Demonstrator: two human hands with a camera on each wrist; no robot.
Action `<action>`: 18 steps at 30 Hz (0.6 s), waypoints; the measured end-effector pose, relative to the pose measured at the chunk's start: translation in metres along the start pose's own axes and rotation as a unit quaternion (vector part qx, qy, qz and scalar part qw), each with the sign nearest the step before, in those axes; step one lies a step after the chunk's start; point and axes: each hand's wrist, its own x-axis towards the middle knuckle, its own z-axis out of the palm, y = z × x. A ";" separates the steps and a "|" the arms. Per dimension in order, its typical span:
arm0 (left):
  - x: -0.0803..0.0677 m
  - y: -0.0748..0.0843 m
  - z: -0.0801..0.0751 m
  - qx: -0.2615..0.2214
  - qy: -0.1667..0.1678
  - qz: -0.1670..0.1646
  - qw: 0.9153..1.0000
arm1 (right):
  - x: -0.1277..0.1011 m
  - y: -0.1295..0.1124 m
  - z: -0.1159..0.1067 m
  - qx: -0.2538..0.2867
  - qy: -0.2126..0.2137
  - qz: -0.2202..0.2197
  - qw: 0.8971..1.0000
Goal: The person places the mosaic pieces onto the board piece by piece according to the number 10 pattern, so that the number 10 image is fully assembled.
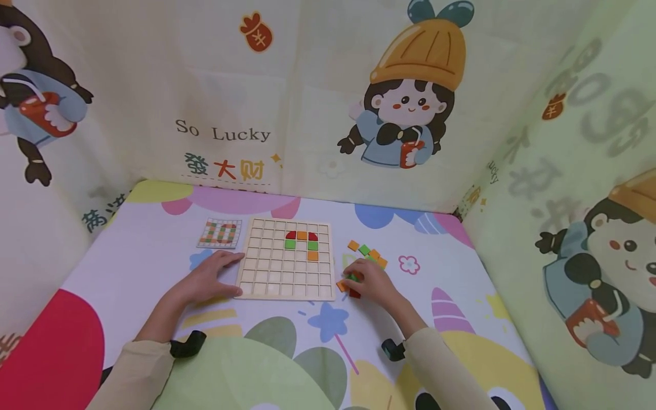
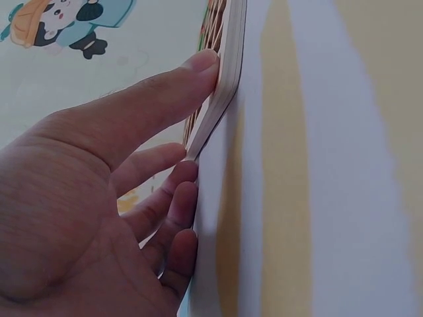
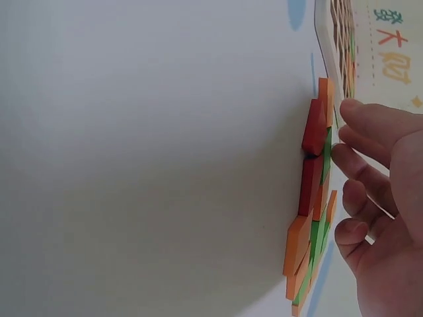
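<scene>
Setting: cartoon-print tabletop (image 1: pixel 154 239), walled by matching cloth.
Left hand (image 1: pixel 207 279): being rested flat, fingers straight, against the grid board (image 1: pixel 287 259).
Right hand (image 1: pixel 371 282): fingers being curled over loose tiles (image 1: pixel 366 253) beside the board; grip not discernible.
Handling: tiles judged light, stiff, thin; best pinched by the edges.

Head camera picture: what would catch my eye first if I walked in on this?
Probably the wooden grid board at the middle of the colourful table mat, with a small arch of red, orange and green tiles set in its upper cells. The left hand rests against the board's left edge, while the right hand reaches into a loose pile of tiles just right of the board. A small pattern card lies to the board's upper left.
</scene>
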 end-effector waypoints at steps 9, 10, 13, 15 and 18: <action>0.000 -0.002 0.001 0.006 0.004 0.003 1.000 | -0.013 0.004 0.001 0.016 -0.027 -0.042 0.999; 0.000 -0.002 0.001 0.006 0.004 0.005 1.000 | -0.013 0.004 0.001 0.013 -0.027 -0.044 0.999; 0.000 -0.001 0.000 0.006 0.006 0.008 1.000 | -0.012 0.002 0.001 0.007 -0.025 -0.045 0.999; 0.000 0.000 0.000 0.007 0.006 0.009 1.000 | -0.011 0.001 0.002 -0.005 -0.025 -0.040 0.999; 0.000 0.000 0.000 0.009 0.006 0.007 1.000 | -0.009 0.000 0.005 -0.034 -0.024 -0.035 0.999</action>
